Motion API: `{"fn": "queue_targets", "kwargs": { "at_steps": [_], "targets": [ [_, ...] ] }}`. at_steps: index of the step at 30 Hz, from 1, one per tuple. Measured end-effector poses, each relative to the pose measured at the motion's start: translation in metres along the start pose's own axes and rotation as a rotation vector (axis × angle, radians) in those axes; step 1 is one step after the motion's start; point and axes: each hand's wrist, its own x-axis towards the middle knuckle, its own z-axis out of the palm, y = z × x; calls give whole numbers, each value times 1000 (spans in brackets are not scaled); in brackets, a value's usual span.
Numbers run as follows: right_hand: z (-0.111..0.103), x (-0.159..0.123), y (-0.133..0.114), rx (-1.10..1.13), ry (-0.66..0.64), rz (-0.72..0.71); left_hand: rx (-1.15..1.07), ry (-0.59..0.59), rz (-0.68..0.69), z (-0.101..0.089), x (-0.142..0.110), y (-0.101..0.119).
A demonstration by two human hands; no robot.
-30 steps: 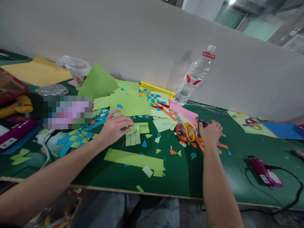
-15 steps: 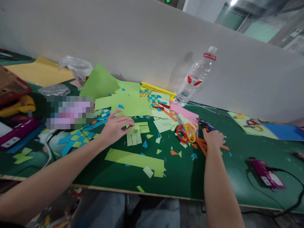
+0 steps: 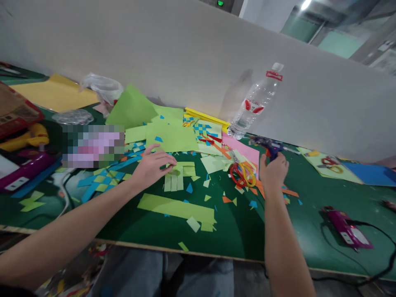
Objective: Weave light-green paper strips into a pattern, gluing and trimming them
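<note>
My right hand is wrapped round a blue hot glue gun, raised a little over the table. Its smeared nozzle points left, and a clear glue stick sticks out behind. My left hand rests at a small woven piece of green paper strips, thumb and index fingertips meeting at its upper left; the other fingers are loosely bent. In front lies a long green paper strip with a pale square scrap on it. Red and yellow scissors lie left of my right hand, beside orange strips.
A clear bottle stands against the grey partition. Green sheets and blue-green woven paper lie at the middle and left. A purple power strip with a black cable is at right, another at left. Paper scraps are scattered around.
My right hand has lifted the hot glue gun off the table, up and slightly left. My left hand has stayed at the woven strips.
</note>
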Motion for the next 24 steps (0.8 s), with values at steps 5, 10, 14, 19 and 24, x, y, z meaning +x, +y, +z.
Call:
{"fn": "queue_targets", "kwargs": {
  "at_steps": [5,10,14,19,24],
  "targets": [
    [4,-42,-60,156,-192,-381,16,-12,-29,0,0,-1],
    [10,-78,-89,165,-234,-656,32,17,-10,1,0,-4],
    [9,-88,-96,79,-241,-765,25,14,-31,1,-1,-4],
    [10,-89,-96,28,-207,-835,22,3,-40,1,-1,-4],
    [5,-88,-94,-5,-165,-872,31,9,-28,2,-1,-4]
  ]
}}
